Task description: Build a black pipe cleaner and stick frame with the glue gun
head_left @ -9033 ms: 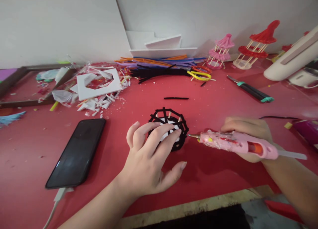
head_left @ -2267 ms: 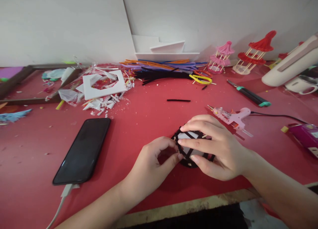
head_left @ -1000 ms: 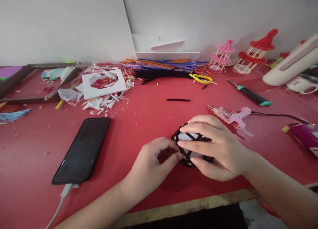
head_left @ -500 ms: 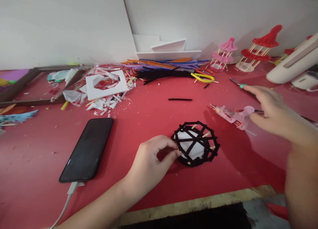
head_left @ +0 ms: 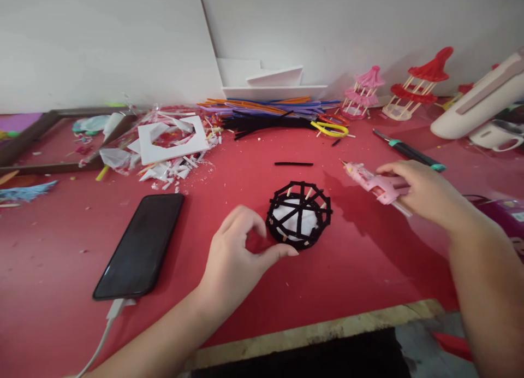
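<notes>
A small round frame of black pipe-cleaner strips (head_left: 301, 210) stands on the red table, with pale sticks between its top and its white-floored base. My left hand (head_left: 241, 244) is beside its near left side, thumb and fingers spread in a curve. The thumb tip is close to the base; whether it touches I cannot tell. My right hand (head_left: 413, 189) grips a pink hot glue gun (head_left: 372, 182) by its handle, nozzle pointing left. A green-and-black craft knife (head_left: 409, 151) lies behind that hand. One short black strip (head_left: 293, 164) lies beyond the frame.
A black phone (head_left: 141, 247) on a white cable lies at left. Behind are foam scraps (head_left: 174, 140), bundled pipe cleaners (head_left: 270, 110) and yellow-handled scissors (head_left: 329, 129). Pink (head_left: 364, 94) and red (head_left: 421, 86) small towers stand at back right, near a white mug (head_left: 497, 135).
My right hand has moved from beside the craft knife onto the glue gun and gripped it. My left fingers have let go of the black frame, which now sits farther left and back.
</notes>
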A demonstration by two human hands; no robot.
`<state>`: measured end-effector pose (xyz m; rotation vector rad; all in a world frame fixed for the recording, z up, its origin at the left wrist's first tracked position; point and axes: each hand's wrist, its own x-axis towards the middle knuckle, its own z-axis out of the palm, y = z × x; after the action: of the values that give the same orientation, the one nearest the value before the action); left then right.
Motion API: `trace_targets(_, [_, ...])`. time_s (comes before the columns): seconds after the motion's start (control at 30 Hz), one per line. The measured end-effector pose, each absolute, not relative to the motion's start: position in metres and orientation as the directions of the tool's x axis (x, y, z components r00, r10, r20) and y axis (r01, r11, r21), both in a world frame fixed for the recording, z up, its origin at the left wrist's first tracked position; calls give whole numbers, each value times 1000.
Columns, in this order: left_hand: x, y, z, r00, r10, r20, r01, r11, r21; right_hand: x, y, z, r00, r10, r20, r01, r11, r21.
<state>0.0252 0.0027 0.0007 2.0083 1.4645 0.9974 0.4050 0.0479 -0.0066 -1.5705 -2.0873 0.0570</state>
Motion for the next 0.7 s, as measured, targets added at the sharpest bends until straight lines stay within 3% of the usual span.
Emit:
trace_targets(0.1, [24,4,-4,127,908,400,595,-392,702,385,39,-3,-155,858,490,847,370,-381])
trace_targets(0.27, [28,2,-13,265,930,256,406,-349,845,355,28,-5,-146,760,634,724,519,-455])
trace_targets(0.4, [29,1,-16,250,926,283,416,-367,832,342,24,-2,-218,733,645,612,617,-494])
trace_targets(0.6, [29,2,-11,428,876,223,402,-405,821,338,19,4,-231,742,629,534,637,-556])
trace_targets(0.7, [31,1,-10,429,876,221,419,-410,810,339,18,6,-259,729,634,577,643,-504])
